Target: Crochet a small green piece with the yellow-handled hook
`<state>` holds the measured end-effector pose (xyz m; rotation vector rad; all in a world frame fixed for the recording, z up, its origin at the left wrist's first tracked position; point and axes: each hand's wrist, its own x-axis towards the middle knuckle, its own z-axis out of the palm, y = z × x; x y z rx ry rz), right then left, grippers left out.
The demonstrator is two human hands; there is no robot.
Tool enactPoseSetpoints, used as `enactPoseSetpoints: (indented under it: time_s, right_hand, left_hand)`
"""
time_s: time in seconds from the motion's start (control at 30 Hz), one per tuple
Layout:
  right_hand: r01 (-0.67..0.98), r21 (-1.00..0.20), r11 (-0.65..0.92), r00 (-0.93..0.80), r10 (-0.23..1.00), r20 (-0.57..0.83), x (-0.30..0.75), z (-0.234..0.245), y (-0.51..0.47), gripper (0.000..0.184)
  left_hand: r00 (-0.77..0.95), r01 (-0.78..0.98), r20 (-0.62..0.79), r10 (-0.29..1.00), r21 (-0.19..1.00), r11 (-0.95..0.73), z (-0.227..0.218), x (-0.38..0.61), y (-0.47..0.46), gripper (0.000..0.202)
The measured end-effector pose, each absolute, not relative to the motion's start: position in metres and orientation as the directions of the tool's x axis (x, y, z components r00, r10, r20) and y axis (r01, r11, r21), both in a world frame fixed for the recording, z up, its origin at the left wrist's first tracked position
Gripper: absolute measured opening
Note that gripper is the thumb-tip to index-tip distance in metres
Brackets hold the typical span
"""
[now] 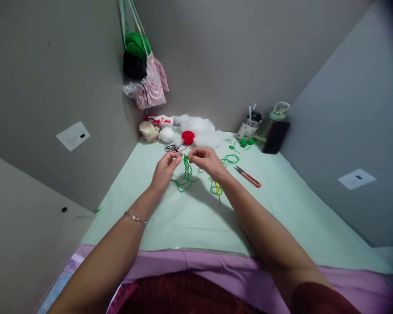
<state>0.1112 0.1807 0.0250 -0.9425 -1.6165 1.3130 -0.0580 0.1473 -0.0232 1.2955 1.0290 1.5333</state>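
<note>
Green yarn (187,168) hangs in several strands between my two hands, its loose ends trailing over the table. My left hand (166,168) pinches at the top of the strands from the left, thumb and forefinger together. From the right, my right hand (205,159) pinches the same yarn, its fingertips a little apart from the left ones. Under my right forearm lies a crochet hook with a yellow handle (218,188), with green yarn looped around it. Thread snips (248,176) with orange handles rest to the right.
White stuffing (198,126), a red yarn ball (187,138) and a white ball (167,135) sit at the back. A pen holder (248,127), a green bottle (275,117) and a dark phone (276,137) stand back right. Small green balls (243,142) lie near them. Bags (152,80) hang on the wall.
</note>
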Motion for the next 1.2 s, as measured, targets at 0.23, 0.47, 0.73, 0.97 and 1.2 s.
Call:
enactPoseSetpoints:
  time_s: [0.23,0.47,0.73,0.97,1.2]
  right_hand:
    - [0.056,-0.983,0.173,-0.400,0.906,0.137,0.1090,0.0242,0.1803,0.016]
    - [0.021,-0.987,0.157,-0.421,0.897,0.134,0.1102,0.0210,0.1807,0.023]
    - [0.000,-0.989,0.149,-0.419,0.898,0.135,0.1088,0.0247,0.1784,0.028]
    - [-0.043,-0.994,0.104,-0.378,0.919,0.113,0.1113,0.0200,0.1831,0.022]
    - [-0.044,-0.998,0.052,-0.401,0.914,0.066,0.1151,0.0199,0.1857,0.028]
  left_hand:
    - [-0.114,-0.198,0.267,0.957,0.938,-0.285,-0.0260,-0.0592,0.1505,0.019]
    - [-0.108,-0.297,0.239,0.965,0.918,-0.261,-0.0208,-0.0550,0.1466,0.028]
    - [-0.098,-0.281,0.219,0.971,0.930,-0.238,-0.0199,-0.0525,0.1468,0.034]
    - [-0.028,-0.253,0.215,0.976,0.943,-0.215,-0.0189,-0.0530,0.1447,0.028]
    - [-0.016,-0.243,0.223,0.975,0.945,-0.220,-0.0184,-0.0539,0.1438,0.023]
